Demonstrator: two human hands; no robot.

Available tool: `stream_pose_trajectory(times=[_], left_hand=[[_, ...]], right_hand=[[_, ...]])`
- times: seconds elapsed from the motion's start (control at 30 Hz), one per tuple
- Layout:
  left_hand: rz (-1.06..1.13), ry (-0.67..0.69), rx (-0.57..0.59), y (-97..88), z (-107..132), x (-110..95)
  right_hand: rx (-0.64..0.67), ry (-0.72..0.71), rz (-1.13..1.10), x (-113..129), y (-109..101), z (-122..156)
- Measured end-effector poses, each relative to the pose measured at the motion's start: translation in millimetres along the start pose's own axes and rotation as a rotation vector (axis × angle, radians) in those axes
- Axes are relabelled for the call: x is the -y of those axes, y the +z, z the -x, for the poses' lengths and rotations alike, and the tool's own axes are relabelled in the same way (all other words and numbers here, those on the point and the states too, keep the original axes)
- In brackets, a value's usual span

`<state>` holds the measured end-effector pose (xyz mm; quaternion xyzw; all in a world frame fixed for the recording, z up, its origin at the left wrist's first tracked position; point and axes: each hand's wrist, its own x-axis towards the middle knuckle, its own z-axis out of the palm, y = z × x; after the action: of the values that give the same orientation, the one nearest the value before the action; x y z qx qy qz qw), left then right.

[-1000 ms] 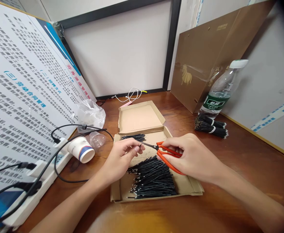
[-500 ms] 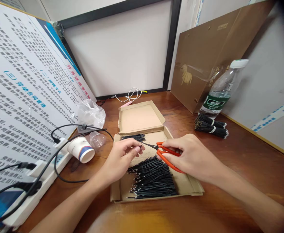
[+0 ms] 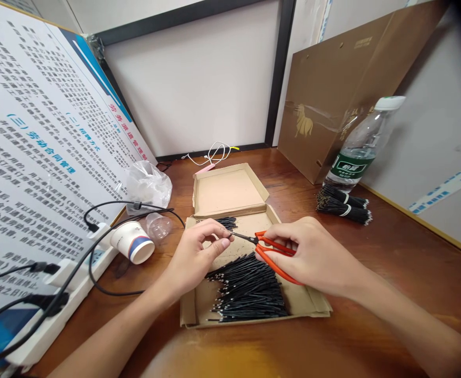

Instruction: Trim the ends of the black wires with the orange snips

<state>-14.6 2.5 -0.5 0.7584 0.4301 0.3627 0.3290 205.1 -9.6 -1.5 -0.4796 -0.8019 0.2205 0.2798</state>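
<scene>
My right hand (image 3: 307, 249) is wrapped round the red handles of slim scissors (image 3: 275, 255). Their narrow dark blades point left and reach the fingertips of my left hand (image 3: 201, 252). Thumb and forefinger of that hand pinch a small dark piece, apparently the end of a black wire (image 3: 230, 235); most of it is hidden by the fingers. Below both hands, a large heap of short black wires (image 3: 250, 291) with pale tips lies in an open cardboard box (image 3: 189, 310). A smaller bunch of black wires (image 3: 227, 222) rests farther back in the box, partly behind my left hand.
To the left are a paper cup (image 3: 132, 242), a clear plastic cup (image 3: 158, 226), a plastic bag (image 3: 148, 184) and a power strip (image 3: 33, 331) with black cables. At right, tied wire bundles (image 3: 344, 207) lie before a water bottle (image 3: 352, 157) and a brown carton (image 3: 321, 100).
</scene>
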Motion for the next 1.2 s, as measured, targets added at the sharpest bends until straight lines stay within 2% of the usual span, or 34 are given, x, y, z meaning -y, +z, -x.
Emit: stream_pose_trajectory(times=[0.43,0.63,0.8,1.2], left_hand=[[0.022,-0.015,-0.001,0.8,-0.1,1.0],[0.016,-0.019,0.007,0.8,0.1,0.0],[0.017,-0.006,-0.002,0.6,1.4,-1.4],[0.044,-0.047,0.016,0.8,0.6,-1.0]], right_hand=[[0.0,-0.065,0.053,-1.8,0.1,-0.5],[-0.023,-0.021,0.022,-0.9,-1.1,0.8],[0.01,0.005,0.009,1.2,-1.8,1.1],[0.036,-0.008,-0.005,-0.1,-0.2,2.0]])
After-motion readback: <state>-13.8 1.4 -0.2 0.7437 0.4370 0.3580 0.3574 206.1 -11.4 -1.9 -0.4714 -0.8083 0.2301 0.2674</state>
